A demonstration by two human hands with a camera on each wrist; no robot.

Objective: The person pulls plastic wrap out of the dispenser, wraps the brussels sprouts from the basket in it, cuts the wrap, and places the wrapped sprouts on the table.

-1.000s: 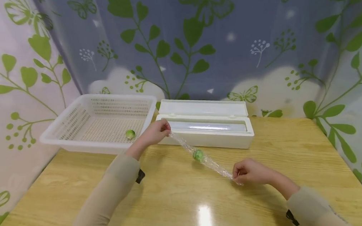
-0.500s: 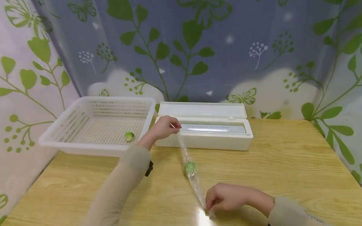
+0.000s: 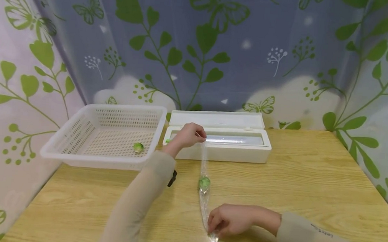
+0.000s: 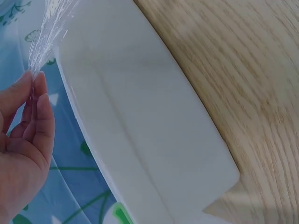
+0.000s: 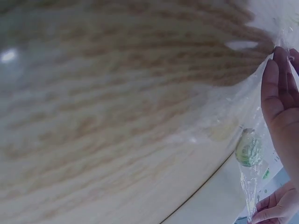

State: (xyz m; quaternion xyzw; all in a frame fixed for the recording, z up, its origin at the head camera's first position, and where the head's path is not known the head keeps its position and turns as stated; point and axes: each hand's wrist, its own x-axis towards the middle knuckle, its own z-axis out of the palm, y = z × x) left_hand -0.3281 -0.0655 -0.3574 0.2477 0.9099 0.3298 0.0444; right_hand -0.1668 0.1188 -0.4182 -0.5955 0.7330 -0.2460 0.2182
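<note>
A Brussels sprout (image 3: 204,183) hangs midway along a narrow gathered strip of plastic wrap (image 3: 204,206), which encloses it. At the front of the wrap box, my left hand (image 3: 190,135) pinches the strip's far end between thumb and fingertips; the left wrist view shows the wrap (image 4: 52,35) fanning out above those fingers. Low over the table nearer to me, my right hand (image 3: 230,219) pinches the other end, with a short tuft sticking out below the fingers. In the right wrist view the wrapped sprout (image 5: 248,148) shows between both hands.
A white box (image 3: 236,154) with its lid raised holds a roll of plastic wrap (image 3: 235,140) at the back of the wooden table (image 3: 278,182). To its left stands a white perforated basket (image 3: 100,161) with a second Brussels sprout (image 3: 138,147) inside. A patterned curtain hangs behind.
The strip has swung from a diagonal to nearly straight away from me. My right hand has moved left and nearer, and my left hand right along the box. Both keep their pinch.
</note>
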